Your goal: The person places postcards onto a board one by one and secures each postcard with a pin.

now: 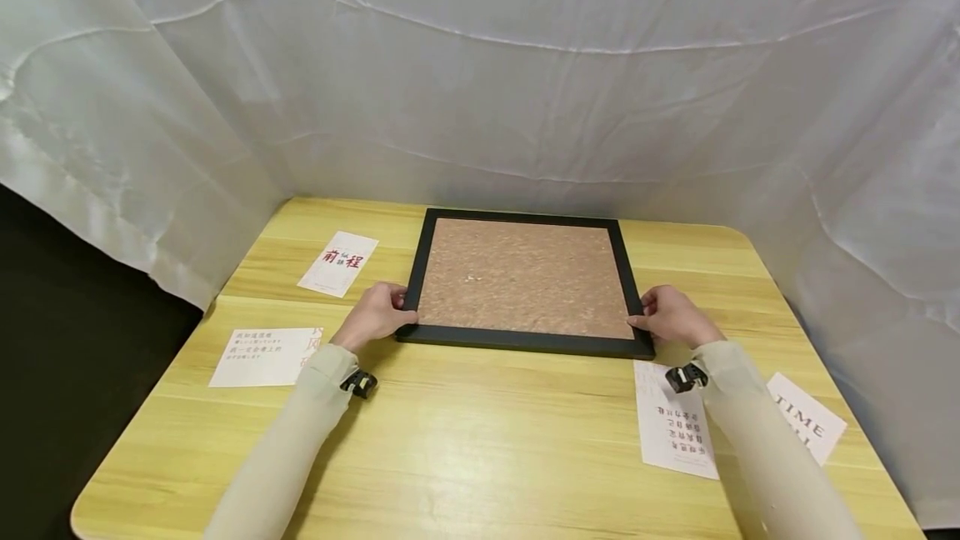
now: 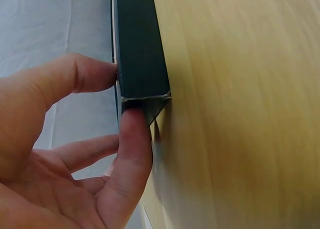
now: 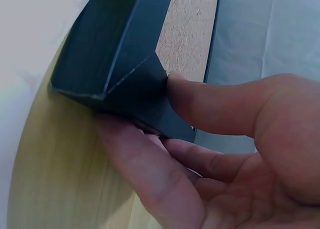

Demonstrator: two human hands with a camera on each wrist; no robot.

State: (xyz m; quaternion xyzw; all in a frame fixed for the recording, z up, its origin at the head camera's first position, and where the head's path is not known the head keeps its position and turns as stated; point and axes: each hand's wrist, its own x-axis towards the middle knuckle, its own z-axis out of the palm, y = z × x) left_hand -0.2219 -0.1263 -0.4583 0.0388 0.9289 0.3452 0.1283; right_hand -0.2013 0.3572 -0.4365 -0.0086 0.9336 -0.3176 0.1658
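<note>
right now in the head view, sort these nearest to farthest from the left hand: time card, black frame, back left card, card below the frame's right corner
1. Black frame: held by the left hand
2. Back left card: beyond the hand, leftward
3. Card below the frame's right corner: on the right
4. TIME card: farthest right

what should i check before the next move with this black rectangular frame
1. Bare left hand grips the black rectangular frame at its left side: ok.
2. Bare right hand grips its right side: ok.
3. Speckled brown rectangular board free of small white flecks: not ok, flecks show.
4. Board fixed inside frame: cannot tell.
5. Frame apart from white rectangular paper card with large red characters: ok.
6. White rectangular paper card with dark print, nearest right hand, not caught under frame: cannot tell.
</note>
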